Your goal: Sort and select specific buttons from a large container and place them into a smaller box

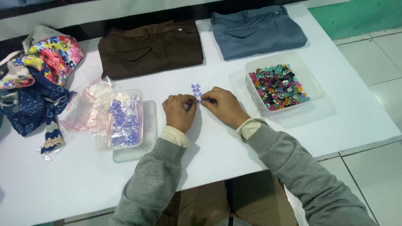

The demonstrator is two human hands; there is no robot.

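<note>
My left hand (179, 111) and my right hand (223, 106) rest side by side on the white table (217, 146), fingertips pinched together around something small and clear; what it is cannot be made out. Just beyond the fingertips lie several small blue-purple buttons (196, 88) in a loose cluster on the table. Both arms wear grey sleeves with cream cuffs.
A clear tub of mixed coloured buttons (277, 86) stands to the right. To the left sit a clear tray of bagged purple buttons (121, 119) and small plastic bags (90, 104). Folded brown trousers (150, 48), grey trousers (257, 29) and patterned fabric (35, 79) lie behind.
</note>
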